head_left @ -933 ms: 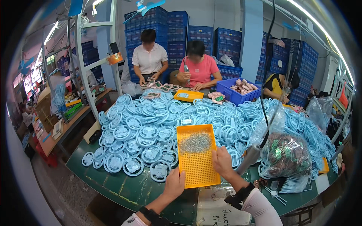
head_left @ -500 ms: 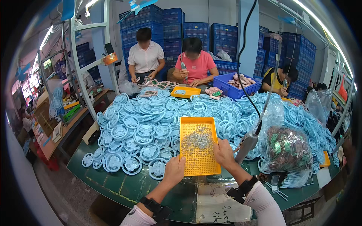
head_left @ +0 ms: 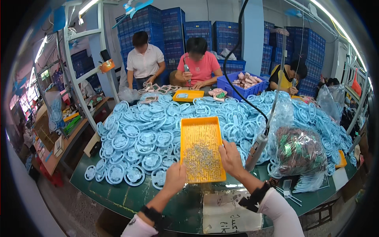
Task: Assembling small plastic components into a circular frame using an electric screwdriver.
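A yellow rectangular tray (head_left: 200, 128) is held up above the table between my two hands. Many small silvery metal pieces, which look like screws (head_left: 201, 156), lie loose over its middle and nearer half. My left hand (head_left: 175, 177) is closed on the tray's left edge close to the near corner. On the right edge, a little farther up, my right hand (head_left: 232, 159) grips with the thumb over the rim. Just right of that hand hangs a grey electric screwdriver (head_left: 257, 152) on its black cable. Behind the tray spreads a heap of light-blue round plastic parts (head_left: 146, 138).
The green table (head_left: 114, 197) carries a clear bag of brownish bundles (head_left: 302, 152) at right and a paper sheet (head_left: 233, 213) at the near edge. Across it, a blue crate (head_left: 233, 87) holds pink parts, beside another yellow tray (head_left: 188, 95). Several co-workers (head_left: 199, 71) work there.
The small metal pieces have slid from the tray's middle toward its near end. The whole view has shifted slightly, and both hands keep their hold.
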Demonstrator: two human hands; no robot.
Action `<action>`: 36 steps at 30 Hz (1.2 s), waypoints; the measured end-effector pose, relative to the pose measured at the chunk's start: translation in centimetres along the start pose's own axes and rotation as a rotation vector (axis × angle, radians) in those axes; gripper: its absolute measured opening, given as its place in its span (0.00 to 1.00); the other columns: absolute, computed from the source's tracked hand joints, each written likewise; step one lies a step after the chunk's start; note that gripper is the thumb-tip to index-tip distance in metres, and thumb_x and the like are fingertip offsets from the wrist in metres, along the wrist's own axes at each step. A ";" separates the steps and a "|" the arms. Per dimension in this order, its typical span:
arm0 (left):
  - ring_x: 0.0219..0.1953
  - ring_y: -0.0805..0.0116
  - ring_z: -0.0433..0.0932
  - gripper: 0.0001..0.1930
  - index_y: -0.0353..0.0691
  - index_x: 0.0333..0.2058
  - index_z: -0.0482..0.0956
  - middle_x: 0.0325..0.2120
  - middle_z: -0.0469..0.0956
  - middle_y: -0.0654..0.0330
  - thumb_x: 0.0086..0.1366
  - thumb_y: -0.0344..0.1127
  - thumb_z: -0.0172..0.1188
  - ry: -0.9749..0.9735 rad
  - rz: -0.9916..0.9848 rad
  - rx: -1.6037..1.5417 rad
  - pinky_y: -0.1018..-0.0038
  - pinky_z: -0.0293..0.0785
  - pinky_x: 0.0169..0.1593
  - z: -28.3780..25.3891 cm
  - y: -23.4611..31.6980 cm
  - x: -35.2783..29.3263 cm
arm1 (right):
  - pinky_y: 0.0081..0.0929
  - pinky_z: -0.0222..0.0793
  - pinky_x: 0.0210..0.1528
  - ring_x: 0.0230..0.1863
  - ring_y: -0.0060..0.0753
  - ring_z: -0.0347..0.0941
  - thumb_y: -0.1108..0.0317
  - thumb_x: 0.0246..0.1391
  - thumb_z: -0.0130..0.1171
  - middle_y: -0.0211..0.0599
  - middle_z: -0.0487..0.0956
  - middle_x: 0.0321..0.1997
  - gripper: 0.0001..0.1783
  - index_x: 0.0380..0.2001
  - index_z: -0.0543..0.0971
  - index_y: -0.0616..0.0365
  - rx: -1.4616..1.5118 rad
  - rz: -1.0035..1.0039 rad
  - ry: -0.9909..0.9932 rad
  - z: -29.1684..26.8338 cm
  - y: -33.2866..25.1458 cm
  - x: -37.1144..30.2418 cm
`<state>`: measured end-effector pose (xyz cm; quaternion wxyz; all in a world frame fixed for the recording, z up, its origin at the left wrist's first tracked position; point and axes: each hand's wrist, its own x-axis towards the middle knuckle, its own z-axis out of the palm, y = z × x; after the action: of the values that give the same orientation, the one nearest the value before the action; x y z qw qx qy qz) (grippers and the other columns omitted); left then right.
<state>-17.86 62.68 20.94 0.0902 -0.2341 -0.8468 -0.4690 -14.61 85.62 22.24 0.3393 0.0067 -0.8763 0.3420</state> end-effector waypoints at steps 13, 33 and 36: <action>0.27 0.42 0.74 0.21 0.28 0.25 0.75 0.22 0.74 0.39 0.62 0.43 0.44 -0.212 -0.191 0.157 0.57 0.68 0.33 -4.2 1.5 0.1 | 0.36 0.67 0.40 0.38 0.46 0.69 0.67 0.52 0.54 0.44 0.69 0.37 0.18 0.47 0.72 0.59 0.101 -0.016 -0.078 -2.6 -1.0 -1.7; 0.24 0.60 0.75 0.22 0.31 0.28 0.76 0.20 0.75 0.49 0.64 0.48 0.46 -0.530 -0.299 0.043 0.67 0.68 0.31 -5.6 -0.8 -6.0 | 0.43 0.71 0.36 0.36 0.51 0.74 0.62 0.56 0.43 0.46 0.73 0.37 0.12 0.37 0.66 0.59 -0.238 -0.305 -0.908 5.2 -4.3 -3.9; 0.31 0.47 0.76 0.22 0.32 0.31 0.76 0.26 0.76 0.42 0.63 0.48 0.45 -0.575 -0.291 0.015 0.62 0.68 0.35 -3.8 -0.3 -5.1 | 0.41 0.71 0.35 0.36 0.49 0.74 0.61 0.55 0.44 0.42 0.73 0.36 0.11 0.37 0.67 0.56 -0.103 -0.402 -0.916 4.5 -6.2 -4.5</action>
<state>-13.82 57.80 20.91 -0.2192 -0.2327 -0.8657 -0.3852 -12.30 77.12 20.83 -0.0212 0.3082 -0.9323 0.1880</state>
